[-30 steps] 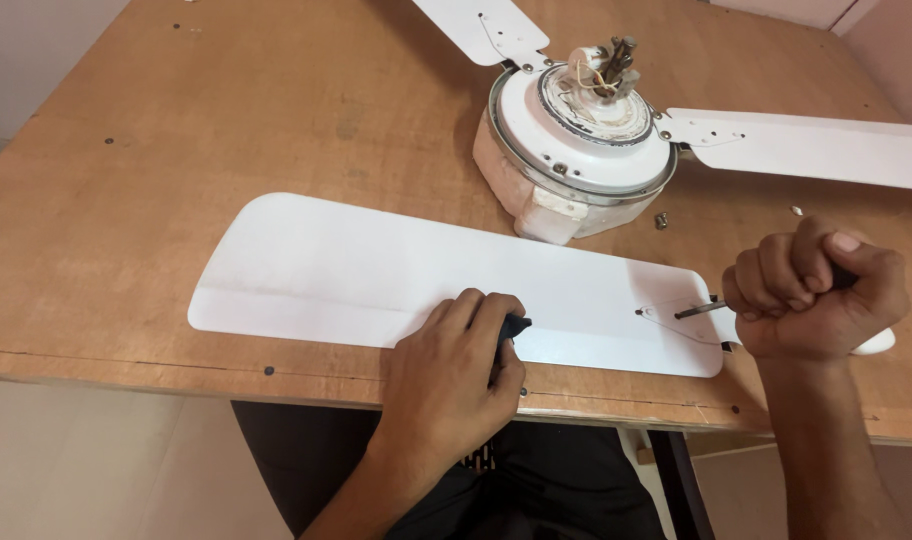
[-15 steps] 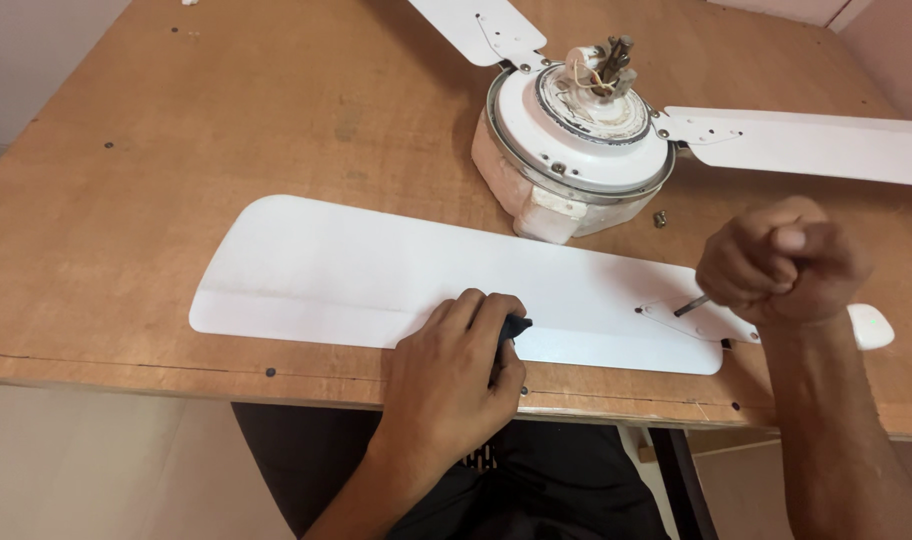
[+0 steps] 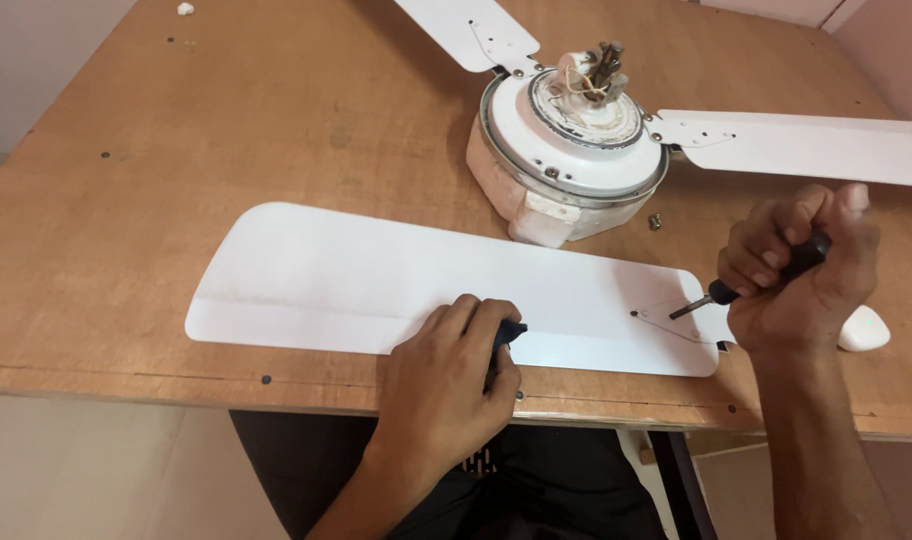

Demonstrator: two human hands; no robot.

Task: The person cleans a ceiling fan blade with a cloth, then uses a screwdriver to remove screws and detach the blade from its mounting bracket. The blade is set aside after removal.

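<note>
A loose white fan blade [image 3: 376, 285] lies flat near the front edge of the wooden table [image 3: 226, 110]. My left hand [image 3: 451, 385] presses down on its near edge, fingers curled around a small dark object [image 3: 508, 335]. My right hand [image 3: 801, 270] grips a dark-handled screwdriver [image 3: 741, 285], its metal tip on the blade's bracket end next to a screw hole [image 3: 634, 314]. Behind the blade sits the white fan motor [image 3: 566, 150] with bare wires on top.
Two other white blades [image 3: 806, 145] [image 3: 471, 30] stay fixed to the motor, reaching right and to the back. A small screw [image 3: 655, 222] lies beside the motor. A white piece [image 3: 864, 328] rests right of my right hand.
My right hand has shifted and turned with the screwdriver, first left, then tilting so the handle points up to the right. My left hand and the loose blade have stayed put.
</note>
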